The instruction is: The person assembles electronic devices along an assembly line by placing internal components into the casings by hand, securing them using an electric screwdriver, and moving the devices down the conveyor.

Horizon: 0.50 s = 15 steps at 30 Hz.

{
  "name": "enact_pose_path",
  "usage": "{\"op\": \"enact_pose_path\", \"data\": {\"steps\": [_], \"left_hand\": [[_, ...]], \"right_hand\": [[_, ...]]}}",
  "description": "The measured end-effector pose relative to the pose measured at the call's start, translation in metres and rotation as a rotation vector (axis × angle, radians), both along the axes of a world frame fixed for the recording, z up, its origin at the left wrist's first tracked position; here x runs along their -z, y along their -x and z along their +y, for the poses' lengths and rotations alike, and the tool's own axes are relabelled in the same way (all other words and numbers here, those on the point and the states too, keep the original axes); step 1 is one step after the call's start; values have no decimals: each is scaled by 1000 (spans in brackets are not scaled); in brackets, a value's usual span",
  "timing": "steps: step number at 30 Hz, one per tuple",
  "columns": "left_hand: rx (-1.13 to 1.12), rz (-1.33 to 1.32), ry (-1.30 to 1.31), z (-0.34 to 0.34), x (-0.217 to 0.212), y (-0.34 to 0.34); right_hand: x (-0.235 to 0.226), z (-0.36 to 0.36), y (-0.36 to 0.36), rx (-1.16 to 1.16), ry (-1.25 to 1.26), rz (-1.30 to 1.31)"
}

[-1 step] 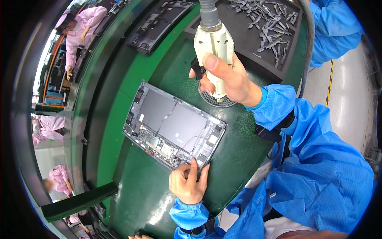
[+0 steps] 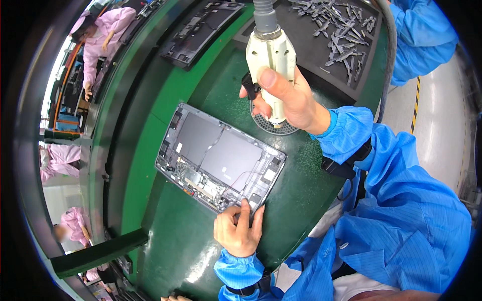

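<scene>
The right hand (image 2: 296,103) grasps the cream tool (image 2: 273,52). The opened device (image 2: 233,160) lies on the green table (image 2: 170,226); the left hand (image 2: 238,234) touches its corner, grip not determinable.

Open grey device (image 2: 223,159) lies slantwise before me, internals bare; I hold cream tool (image 2: 273,57), grey hose at top.

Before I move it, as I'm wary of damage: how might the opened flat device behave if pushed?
The opened flat device is probably stiff, given its unbent body. Its bare circuitry suggests it's fragile. Lying low on the shiny green worktop, it would likely slide rather than tip.
</scene>
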State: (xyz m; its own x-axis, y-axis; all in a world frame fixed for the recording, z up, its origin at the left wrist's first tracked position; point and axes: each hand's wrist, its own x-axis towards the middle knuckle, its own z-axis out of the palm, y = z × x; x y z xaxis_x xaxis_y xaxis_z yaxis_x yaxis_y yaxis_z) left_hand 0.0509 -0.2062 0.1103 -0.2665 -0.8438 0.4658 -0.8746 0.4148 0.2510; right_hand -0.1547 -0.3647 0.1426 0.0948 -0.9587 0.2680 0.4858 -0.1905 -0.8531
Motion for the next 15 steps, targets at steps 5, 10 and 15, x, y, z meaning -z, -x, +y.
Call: {"op": "enact_pose_path", "data": {"steps": [5,10,15], "left_hand": [[30,31,59,-8,1,2],[78,53,100,-8,5,-3],[59,39,92,-6,5,-6]], "right_hand": [[4,-5,-3,18,95,-28],[-13,2,12,-47,149,19],[-19,45,-35,-370,131,3]]}}
